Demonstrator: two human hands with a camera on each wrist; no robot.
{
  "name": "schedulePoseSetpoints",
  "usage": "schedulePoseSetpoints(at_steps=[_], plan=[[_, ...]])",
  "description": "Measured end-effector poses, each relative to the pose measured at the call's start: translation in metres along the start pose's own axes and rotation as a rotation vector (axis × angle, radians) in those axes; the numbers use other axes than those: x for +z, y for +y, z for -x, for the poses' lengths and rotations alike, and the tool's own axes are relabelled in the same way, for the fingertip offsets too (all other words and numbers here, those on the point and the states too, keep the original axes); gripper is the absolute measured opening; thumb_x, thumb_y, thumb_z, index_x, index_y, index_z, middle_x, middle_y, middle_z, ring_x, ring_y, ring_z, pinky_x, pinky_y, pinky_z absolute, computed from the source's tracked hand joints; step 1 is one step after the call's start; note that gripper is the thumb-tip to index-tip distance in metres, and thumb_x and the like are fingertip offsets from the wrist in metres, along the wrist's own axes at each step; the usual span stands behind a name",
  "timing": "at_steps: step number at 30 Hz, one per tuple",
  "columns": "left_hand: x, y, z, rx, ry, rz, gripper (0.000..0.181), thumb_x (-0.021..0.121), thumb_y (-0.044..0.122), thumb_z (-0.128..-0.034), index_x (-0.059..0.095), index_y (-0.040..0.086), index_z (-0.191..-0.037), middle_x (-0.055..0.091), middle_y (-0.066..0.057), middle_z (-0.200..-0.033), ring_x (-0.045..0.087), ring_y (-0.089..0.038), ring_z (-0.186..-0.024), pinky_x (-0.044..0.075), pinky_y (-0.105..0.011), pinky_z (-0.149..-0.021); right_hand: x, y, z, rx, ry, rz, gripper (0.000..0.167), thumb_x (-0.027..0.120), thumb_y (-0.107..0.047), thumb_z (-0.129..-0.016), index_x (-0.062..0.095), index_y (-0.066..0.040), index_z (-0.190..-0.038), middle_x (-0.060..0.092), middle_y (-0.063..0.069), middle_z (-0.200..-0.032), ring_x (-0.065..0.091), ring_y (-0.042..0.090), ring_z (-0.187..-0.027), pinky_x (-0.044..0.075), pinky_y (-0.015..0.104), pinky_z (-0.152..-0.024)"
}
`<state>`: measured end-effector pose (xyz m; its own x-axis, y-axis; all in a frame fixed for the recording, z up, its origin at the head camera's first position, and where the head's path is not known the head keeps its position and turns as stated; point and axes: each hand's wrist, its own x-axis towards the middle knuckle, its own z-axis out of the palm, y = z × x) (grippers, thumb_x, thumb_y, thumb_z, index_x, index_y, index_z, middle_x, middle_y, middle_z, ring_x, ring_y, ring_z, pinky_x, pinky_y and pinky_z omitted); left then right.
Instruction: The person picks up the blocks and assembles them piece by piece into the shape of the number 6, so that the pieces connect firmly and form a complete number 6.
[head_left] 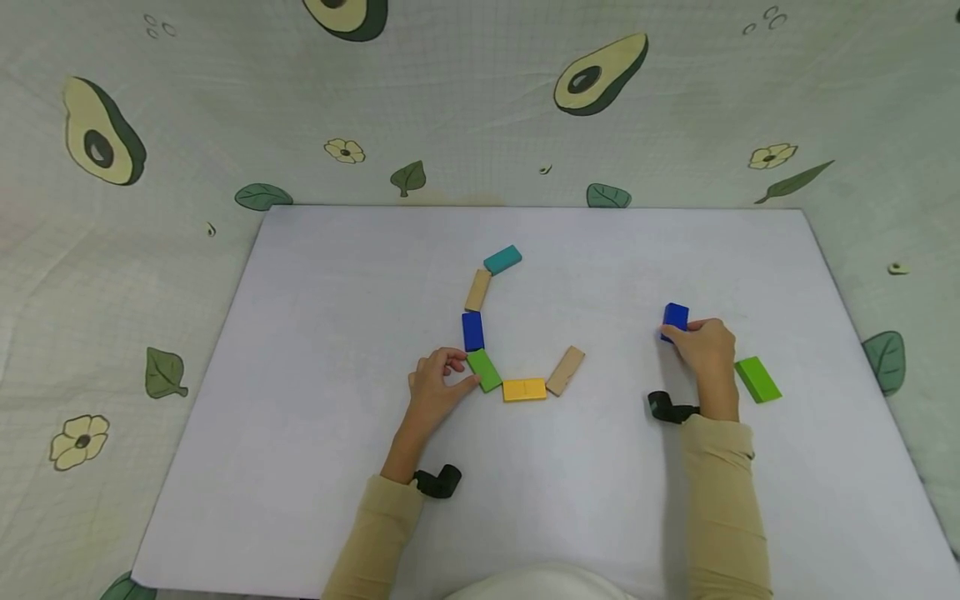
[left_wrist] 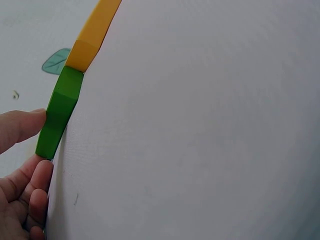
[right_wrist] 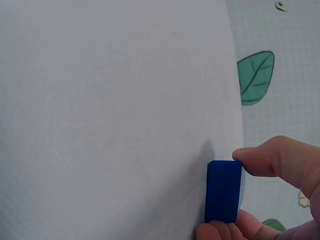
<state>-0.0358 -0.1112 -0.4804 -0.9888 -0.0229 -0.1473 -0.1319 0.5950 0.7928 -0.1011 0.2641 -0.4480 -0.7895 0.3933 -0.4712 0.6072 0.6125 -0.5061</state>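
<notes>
In the head view, my left hand (head_left: pixel 437 390) is at a green block (head_left: pixel 484 370) that lies on the white board. Its thumb touches the block's long side and a fingertip meets one end, as the left wrist view shows. A yellow block (head_left: pixel 524 390) adjoins this green one. Over on the right, my right hand (head_left: pixel 707 348) pinches a blue block (right_wrist: pixel 223 191) between thumb and fingers. Whether that block touches the board I cannot tell. Just right of the right hand lies another green block (head_left: pixel 758 380).
The curved row on the white board (head_left: pixel 315 350) also has another blue block (head_left: pixel 473 331), a plain wooden block (head_left: pixel 477 290) and a teal block (head_left: pixel 502 259). Beyond the yellow one lies a second wooden block (head_left: pixel 566 371). An avocado-print cloth (head_left: pixel 465 100) surrounds the board.
</notes>
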Motion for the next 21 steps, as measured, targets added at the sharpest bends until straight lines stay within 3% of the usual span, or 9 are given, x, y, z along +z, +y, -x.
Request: schedulePoseSetpoints(at_steps=[16,21], plan=[[-0.001,0.001,0.001,-0.007,-0.006,0.006,0.037,0.073,0.028,-0.078,0.058,0.014,-0.108,0.058,-0.001,-0.091,0.045,-0.019,-0.089,0.022,-0.038,-0.081,0.014,0.0,0.014,-0.086,0.029,-0.064,0.062,0.053,-0.042,-0.089,0.045,0.005,-0.129,0.053,0.024,-0.121,0.053,0.029,-0.101,0.043,0.029,-0.074],[-0.001,0.001,0.001,-0.013,-0.007,0.004,0.037,0.073,0.028,-0.078,0.058,0.014,-0.109,0.059,-0.001,-0.091,0.045,-0.019,-0.089,0.022,-0.037,-0.08,0.027,-0.012,0.025,-0.14,-0.006,-0.086,0.057,0.056,-0.037,-0.09,0.045,0.004,-0.128,0.054,0.021,-0.115,0.061,0.019,-0.081,0.043,0.017,-0.061]])
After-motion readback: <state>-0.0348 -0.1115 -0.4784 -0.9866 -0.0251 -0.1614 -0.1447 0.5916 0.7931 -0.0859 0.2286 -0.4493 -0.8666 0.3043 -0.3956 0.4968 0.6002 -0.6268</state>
